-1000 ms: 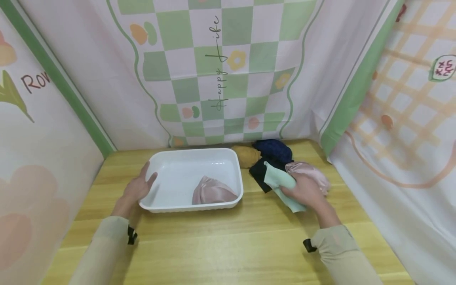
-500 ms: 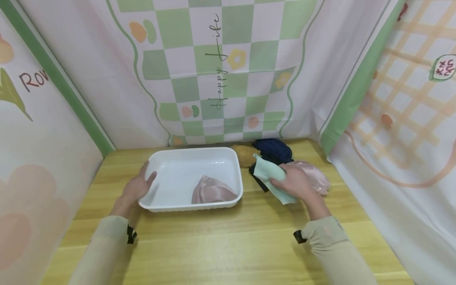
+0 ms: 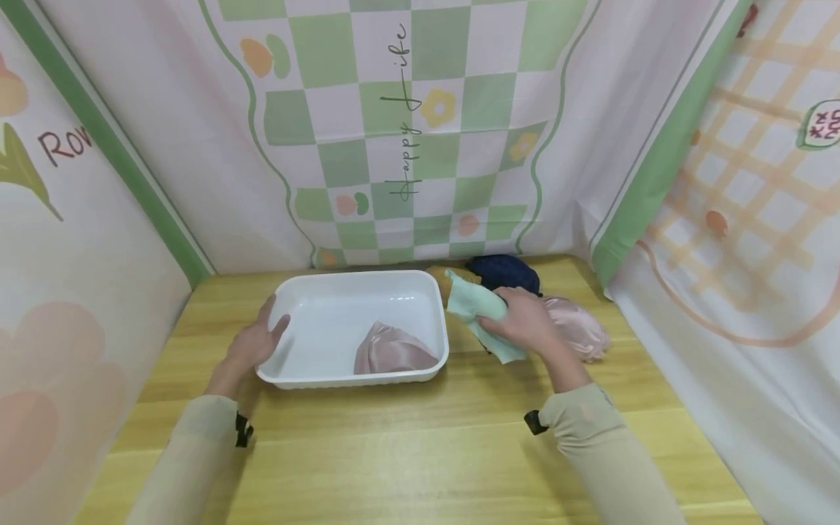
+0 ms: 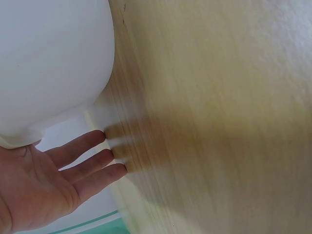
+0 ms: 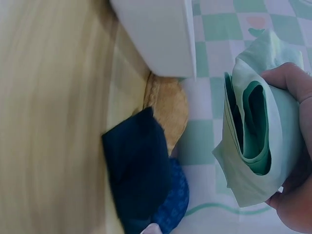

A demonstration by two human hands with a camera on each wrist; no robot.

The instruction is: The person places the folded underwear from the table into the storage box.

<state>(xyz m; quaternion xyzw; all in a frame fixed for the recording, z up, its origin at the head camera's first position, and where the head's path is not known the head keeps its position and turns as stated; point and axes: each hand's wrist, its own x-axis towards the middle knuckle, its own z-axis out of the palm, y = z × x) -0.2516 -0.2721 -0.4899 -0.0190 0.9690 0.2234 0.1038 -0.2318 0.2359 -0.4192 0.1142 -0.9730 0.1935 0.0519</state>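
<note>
My right hand point(image 3: 525, 321) grips a folded mint-green cloth point(image 3: 475, 299) above the table, its thumb across the top. In the right wrist view, the folded layers of the green cloth point(image 5: 258, 126) face the camera. The left hand point(image 3: 252, 343) rests at the left rim of a white rectangular tray point(image 3: 308, 381), thumb laid over the edge. Seen from the left wrist, that hand's fingers point(image 4: 87, 165) are straight and spread, standing away from the tray's wall. A pink satin piece point(image 3: 394, 351) lies in the tray's front right part.
Right of the tray lie a mustard-yellow piece point(image 5: 168, 107), a black cloth point(image 5: 136, 165), a dark blue piece point(image 3: 505, 273) and another pink satin bundle point(image 3: 577, 328). The black cloth is mostly behind the right hand in the head view. Printed curtains point(image 3: 407, 131) enclose the wooden table point(image 3: 367, 452).
The right hand has carried the green cloth left and slightly away from the body, toward the tray, now overlapping the mustard piece in the head view. The left hand and tray have stayed put.
</note>
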